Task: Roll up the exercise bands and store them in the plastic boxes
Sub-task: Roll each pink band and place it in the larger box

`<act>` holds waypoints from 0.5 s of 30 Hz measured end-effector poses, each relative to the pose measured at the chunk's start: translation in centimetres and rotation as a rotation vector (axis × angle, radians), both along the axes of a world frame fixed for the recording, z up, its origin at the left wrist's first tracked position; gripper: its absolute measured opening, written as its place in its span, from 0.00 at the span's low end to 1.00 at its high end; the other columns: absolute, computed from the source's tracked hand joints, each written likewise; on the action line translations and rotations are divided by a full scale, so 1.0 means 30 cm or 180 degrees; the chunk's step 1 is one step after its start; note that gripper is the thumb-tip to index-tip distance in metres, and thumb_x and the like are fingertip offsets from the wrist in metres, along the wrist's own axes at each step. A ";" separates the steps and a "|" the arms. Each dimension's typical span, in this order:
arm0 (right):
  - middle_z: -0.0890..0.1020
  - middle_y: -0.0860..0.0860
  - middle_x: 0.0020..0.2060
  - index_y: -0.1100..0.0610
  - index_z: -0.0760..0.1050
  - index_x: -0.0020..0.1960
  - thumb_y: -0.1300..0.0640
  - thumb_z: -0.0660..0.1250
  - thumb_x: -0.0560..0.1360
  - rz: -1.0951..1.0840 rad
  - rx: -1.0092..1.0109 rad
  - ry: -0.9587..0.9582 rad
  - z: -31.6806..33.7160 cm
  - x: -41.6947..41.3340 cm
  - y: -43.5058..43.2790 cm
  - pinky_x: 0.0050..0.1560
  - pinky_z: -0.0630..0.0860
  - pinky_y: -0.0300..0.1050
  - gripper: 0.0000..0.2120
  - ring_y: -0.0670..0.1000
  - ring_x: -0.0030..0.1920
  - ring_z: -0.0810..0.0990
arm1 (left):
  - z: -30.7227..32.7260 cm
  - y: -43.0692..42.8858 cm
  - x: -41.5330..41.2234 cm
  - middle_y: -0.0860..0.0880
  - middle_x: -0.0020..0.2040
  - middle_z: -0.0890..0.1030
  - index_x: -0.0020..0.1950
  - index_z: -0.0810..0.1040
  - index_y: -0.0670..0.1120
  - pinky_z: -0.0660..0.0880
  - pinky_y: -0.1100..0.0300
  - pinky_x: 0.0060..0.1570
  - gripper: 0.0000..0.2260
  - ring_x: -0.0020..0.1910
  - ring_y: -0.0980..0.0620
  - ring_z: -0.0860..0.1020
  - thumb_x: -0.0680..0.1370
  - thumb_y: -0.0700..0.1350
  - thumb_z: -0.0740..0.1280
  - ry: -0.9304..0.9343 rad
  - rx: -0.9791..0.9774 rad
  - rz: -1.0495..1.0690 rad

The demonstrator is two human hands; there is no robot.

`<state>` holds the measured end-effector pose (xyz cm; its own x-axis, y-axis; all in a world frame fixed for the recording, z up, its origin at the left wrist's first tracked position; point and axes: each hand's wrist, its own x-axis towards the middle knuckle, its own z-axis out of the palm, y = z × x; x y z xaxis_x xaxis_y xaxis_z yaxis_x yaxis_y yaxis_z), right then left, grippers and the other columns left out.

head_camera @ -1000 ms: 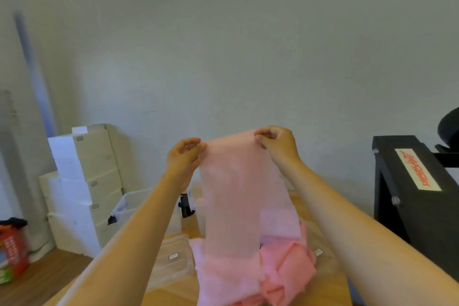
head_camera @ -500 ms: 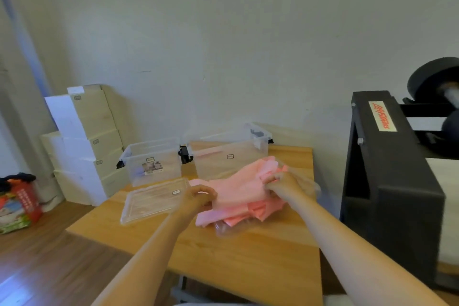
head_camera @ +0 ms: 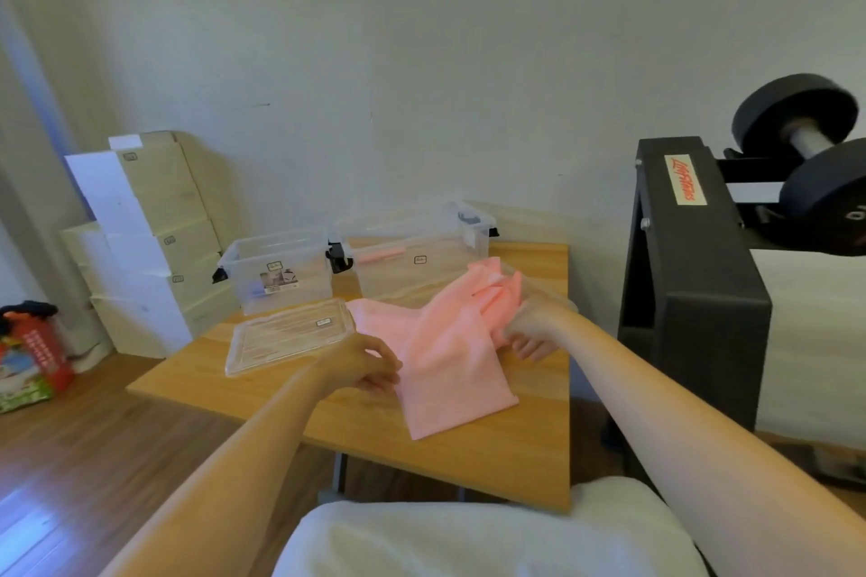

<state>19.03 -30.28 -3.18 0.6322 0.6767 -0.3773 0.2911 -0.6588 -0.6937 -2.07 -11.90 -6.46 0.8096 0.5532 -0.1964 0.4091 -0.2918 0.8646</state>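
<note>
Band-flattening stage, by my read: pink band (head_camera: pixel 445 361) lies on the wooden counter (head_camera: pixel 473 464), near end spread flat toward the person, far end bunched and folded up just in front of the right box (head_camera: pixel 412 244). Left hand (head_camera: pixel 363 365) sits at the band's left edge about mid-length, fingers curled with the thumb closing on the edge; looks like a pinch, though the contact is partly hidden. Right hand (head_camera: pixel 534 326) grasps the bunched far part, fingers wrapped under the folds. Both clear boxes stand open at the back of the counter, left box (head_camera: pixel 276 272) right beside the other, touching or nearly. One loose lid (head_camera: pixel 288 335) lies flat in front of the left box, just beside the band. Something pink and narrow shows inside the right box, possibly a rolled band, too blurred to call. No roll started on this band, so this piece is early. To do the step well: draw the bunched end out straight so the band lies as one flat strip, no twists, long edges lined up. Then start at one short end with a tight first turn, both hands keeping the sides even so the roll doesn't cone out. Material looks thin and limp and will likely spring loose, so hold the roll until it is in a box. Near end lies not far from the counter's front edge; mind it sliding off. Dumbbell (head_camera: pixel 806 155) on black rack (head_camera: pixel 693 286) at right, well apart.
</note>
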 end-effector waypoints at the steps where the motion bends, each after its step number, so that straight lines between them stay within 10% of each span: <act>1: 0.81 0.57 0.56 0.61 0.72 0.62 0.58 0.63 0.78 -0.0048 0.0098 -0.0121 -0.004 0.010 0.021 0.44 0.79 0.43 0.14 0.53 0.54 0.81 | -0.003 0.015 0.021 0.40 0.42 0.85 0.43 0.81 0.40 0.81 0.54 0.43 0.05 0.37 0.47 0.84 0.77 0.34 0.68 -0.0082 0.0058 0.0093; 8: 0.83 0.52 0.45 0.57 0.81 0.44 0.62 0.66 0.73 -0.0259 0.1226 -0.1306 -0.074 0.137 0.229 0.51 0.76 0.49 0.05 0.53 0.49 0.80 | -0.066 0.156 0.224 0.50 0.44 0.82 0.40 0.81 0.48 0.72 0.59 0.51 0.08 0.48 0.51 0.79 0.77 0.39 0.68 -0.0347 0.0738 0.0526; 15: 0.80 0.52 0.51 0.53 0.76 0.52 0.57 0.65 0.74 -0.0521 0.1323 -0.1430 -0.121 0.291 0.434 0.45 0.74 0.47 0.07 0.55 0.49 0.79 | -0.127 0.270 0.464 0.46 0.54 0.82 0.55 0.82 0.42 0.70 0.60 0.53 0.07 0.51 0.50 0.77 0.80 0.42 0.66 -0.0322 0.0820 0.0743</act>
